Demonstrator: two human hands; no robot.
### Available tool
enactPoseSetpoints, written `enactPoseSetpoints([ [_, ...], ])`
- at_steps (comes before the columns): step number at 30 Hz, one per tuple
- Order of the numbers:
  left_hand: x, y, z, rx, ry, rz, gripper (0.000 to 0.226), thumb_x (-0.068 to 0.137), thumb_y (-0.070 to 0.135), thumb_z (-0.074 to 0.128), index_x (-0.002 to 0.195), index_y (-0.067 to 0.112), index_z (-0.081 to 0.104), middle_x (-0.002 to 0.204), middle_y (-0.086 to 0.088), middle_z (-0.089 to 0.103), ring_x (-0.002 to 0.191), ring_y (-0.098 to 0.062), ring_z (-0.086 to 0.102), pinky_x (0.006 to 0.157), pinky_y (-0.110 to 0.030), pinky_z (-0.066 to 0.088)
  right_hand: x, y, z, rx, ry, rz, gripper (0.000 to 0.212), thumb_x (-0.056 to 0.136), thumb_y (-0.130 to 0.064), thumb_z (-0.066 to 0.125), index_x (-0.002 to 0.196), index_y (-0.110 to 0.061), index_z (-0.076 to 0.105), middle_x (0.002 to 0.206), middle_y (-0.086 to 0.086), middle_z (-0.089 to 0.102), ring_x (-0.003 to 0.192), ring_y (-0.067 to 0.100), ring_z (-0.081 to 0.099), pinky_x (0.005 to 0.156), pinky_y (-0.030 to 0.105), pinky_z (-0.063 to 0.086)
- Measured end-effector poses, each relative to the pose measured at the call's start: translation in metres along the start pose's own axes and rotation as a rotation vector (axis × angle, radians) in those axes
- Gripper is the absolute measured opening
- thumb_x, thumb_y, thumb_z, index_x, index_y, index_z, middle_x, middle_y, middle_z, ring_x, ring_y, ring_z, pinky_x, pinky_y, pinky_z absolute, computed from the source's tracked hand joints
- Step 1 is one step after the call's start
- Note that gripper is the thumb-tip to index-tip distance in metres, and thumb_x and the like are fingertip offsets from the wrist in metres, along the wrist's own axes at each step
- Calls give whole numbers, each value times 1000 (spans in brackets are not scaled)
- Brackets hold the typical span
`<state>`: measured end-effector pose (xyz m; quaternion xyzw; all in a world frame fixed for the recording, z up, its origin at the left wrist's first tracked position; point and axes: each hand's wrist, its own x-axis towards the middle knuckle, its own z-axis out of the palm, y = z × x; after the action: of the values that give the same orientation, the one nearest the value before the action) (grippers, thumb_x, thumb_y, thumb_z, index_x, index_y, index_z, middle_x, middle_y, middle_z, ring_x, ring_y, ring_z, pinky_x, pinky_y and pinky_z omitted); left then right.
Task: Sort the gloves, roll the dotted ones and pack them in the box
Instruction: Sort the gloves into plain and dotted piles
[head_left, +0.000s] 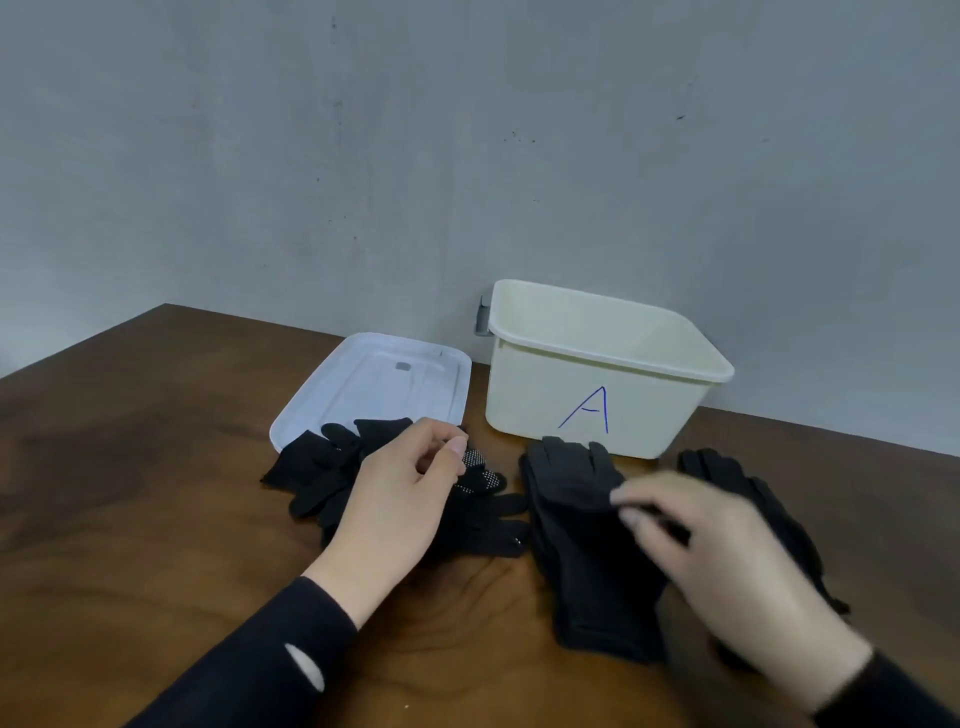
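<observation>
While the left hand (402, 499) rested on the heap of black gloves (332, 467), its curled fingers seemed to pinch a dotted glove (480, 475) near the white lid (311, 410). The right hand (711, 561) was blurred; it seemed to pinch the plain glove (571, 519) lying before the open box (597, 384) marked A. I think the sorting was in hand. To do it well, each glove should be turned palm up, so the dots are seen, and the two kinds kept well apart.

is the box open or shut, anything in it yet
Open: the lid lies flat on the table beside the box. The visible inside walls look bare, but the floor is hidden, so empty cannot be confirmed.
</observation>
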<state>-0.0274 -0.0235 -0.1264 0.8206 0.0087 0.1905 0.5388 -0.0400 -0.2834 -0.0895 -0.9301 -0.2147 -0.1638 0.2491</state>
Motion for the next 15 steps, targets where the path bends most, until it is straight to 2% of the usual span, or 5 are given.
enactPoseSetpoints([
  [6,0,-4,1,68,0,9,13,97,38,52,88,39,61,82,19,68,86,6,61,67,-5,40,-39,15,27,-9,-83,-48,25,82,-17,81,100,-34,79,107,-29,68,113,-18,53,97,2,38],
  [9,5,-4,-6,111,60,14,12,98,37,51,92,38,61,84,18,68,85,4,62,70,-9,42,-34,7,16,-90,-207,-58,19,89,-51,63,103,-45,74,109,-39,59,118,-26,37,100,16,37],
  [11,11,-5,-17,69,171,9,12,99,32,51,97,35,62,85,14,68,83,-2,63,75,-20,48,-26,3,10,-35,-243,-57,32,92,-60,47,96,-43,73,105,-35,63,114,-17,48,100,21,36],
  [13,19,-10,-31,32,283,-38,13,100,28,50,98,34,62,86,11,68,83,-7,63,75,-26,50,-16,-2,10,65,-134,-34,37,95,-55,41,92,-36,72,98,-26,68,101,-6,62,92,20,44],
  [15,25,-18,-41,53,333,-84,12,99,28,51,99,33,61,87,10,67,85,-10,63,73,-28,50,-5,-1,17,137,-54,45,36,94,-53,41,96,-38,73,97,-29,68,99,-8,62,87,14,47],
])
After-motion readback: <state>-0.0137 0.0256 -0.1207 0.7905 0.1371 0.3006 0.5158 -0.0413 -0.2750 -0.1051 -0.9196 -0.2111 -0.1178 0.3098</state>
